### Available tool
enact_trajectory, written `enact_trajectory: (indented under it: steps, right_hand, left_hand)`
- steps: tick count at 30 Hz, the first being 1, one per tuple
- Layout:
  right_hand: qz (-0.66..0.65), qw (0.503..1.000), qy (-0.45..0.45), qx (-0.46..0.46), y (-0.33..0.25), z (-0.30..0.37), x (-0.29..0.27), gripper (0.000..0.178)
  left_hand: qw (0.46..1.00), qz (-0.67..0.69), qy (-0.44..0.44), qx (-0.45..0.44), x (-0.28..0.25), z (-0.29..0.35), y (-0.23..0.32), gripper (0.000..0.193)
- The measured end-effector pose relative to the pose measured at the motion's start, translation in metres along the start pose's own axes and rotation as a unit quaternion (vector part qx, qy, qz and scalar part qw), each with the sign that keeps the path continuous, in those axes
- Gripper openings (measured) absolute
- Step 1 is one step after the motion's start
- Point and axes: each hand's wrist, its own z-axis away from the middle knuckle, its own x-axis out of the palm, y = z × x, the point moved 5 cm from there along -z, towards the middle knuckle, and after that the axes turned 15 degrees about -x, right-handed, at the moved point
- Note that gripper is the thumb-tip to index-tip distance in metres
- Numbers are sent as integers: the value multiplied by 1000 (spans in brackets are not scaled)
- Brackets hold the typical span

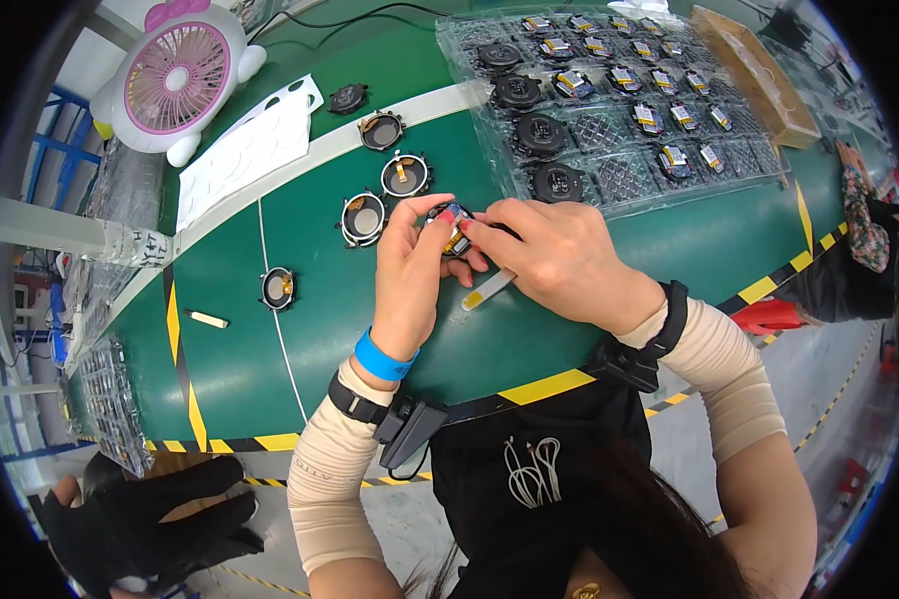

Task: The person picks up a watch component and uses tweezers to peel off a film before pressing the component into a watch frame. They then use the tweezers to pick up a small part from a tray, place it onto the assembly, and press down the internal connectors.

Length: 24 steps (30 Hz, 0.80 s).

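Observation:
Between my two hands, above the green bench, is a round watch module (pixel 456 240) with a yellow-and-silver battery on it. My left hand (pixel 415 262) is closed around its left side, the thumb lying over its face. The fingertips of my right hand (pixel 549 258) pinch at its right edge. A pale flat stick with a yellowish tip (pixel 486 291) pokes out below my right hand, seemingly tucked in its fingers. Just left of the module lie round watch cases with silver rims, a nearer one (pixel 364 218) and a farther one (pixel 407 175).
Clear plastic trays (pixel 619 180) with watch modules and black back covers fill the far right, beside a cardboard box (pixel 759 85). A pink-and-white fan (pixel 177 80) and a white cut-out sheet (pixel 255 150) are far left. Another watch case (pixel 279 289) and a small pale stick (pixel 208 319) lie left.

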Motion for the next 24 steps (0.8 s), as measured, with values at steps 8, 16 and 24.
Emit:
enact_trajectory:
  steps: [8, 16, 24]
  right_hand:
    - [15, 1000, 17, 4, 3, -2, -7, 24]
    - [11, 1000, -4, -3, 2, -1, -1, 23]
    - [-2, 1000, 1, -4, 1, -1, -1, 22]
  left_hand:
    - [1000, 14, -4, 1, -2, 0, 1, 19]
    - [1000, 2, -6, 0, 0, 0, 2, 19]
    - [1000, -25, 14, 9, -1, -3, 0, 20]
